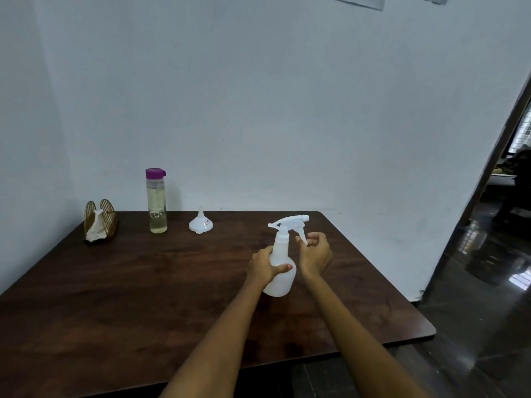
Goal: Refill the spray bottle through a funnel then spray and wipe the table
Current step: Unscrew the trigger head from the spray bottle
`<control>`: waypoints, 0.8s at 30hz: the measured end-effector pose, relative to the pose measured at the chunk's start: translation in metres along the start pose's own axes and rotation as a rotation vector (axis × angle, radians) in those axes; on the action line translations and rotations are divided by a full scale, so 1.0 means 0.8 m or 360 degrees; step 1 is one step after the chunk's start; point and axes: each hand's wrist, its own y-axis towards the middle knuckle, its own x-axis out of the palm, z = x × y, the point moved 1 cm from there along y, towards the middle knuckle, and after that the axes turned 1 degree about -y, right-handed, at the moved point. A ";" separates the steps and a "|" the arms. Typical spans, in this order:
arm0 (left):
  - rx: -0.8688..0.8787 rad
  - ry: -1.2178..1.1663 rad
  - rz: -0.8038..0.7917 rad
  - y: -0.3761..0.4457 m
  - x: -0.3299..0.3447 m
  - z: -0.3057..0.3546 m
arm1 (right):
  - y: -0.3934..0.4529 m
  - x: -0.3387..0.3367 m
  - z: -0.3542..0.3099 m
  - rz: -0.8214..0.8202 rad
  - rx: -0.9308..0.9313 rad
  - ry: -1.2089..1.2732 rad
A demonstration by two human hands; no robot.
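A white spray bottle (281, 271) stands upright on the dark wooden table (143, 297), right of centre. My left hand (263, 265) wraps around its body. My right hand (314, 252) is at the trigger under the white spray head (290, 222), fingers curled on the trigger lever. A small white funnel (200, 222) lies mouth down near the back edge. A clear water bottle (156, 201) with a purple cap, holding pale liquid, stands left of the funnel.
A gold wire napkin holder (100, 219) with white tissue sits at the back left corner. The wall runs right behind the table. An open doorway (505, 196) and glossy dark floor lie to the right of the table's edge.
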 end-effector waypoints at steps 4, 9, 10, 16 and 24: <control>-0.0005 -0.0039 -0.0001 -0.001 -0.001 0.001 | -0.044 0.003 -0.003 0.0217 -0.0501 -0.0200; -0.0031 0.0058 0.0046 -0.003 -0.004 0.006 | -0.060 0.018 -0.013 0.0011 -0.0791 -0.0392; -0.0040 0.0062 0.0046 -0.003 -0.004 0.006 | -0.056 0.022 -0.017 0.0003 -0.0738 -0.0377; -0.0019 0.0018 -0.0030 0.000 -0.002 0.003 | -0.024 0.040 -0.029 -0.0110 -0.0410 -0.0334; -0.0059 0.0031 -0.0045 0.006 0.000 -0.003 | -0.010 0.043 -0.017 -0.0337 -0.0450 -0.0102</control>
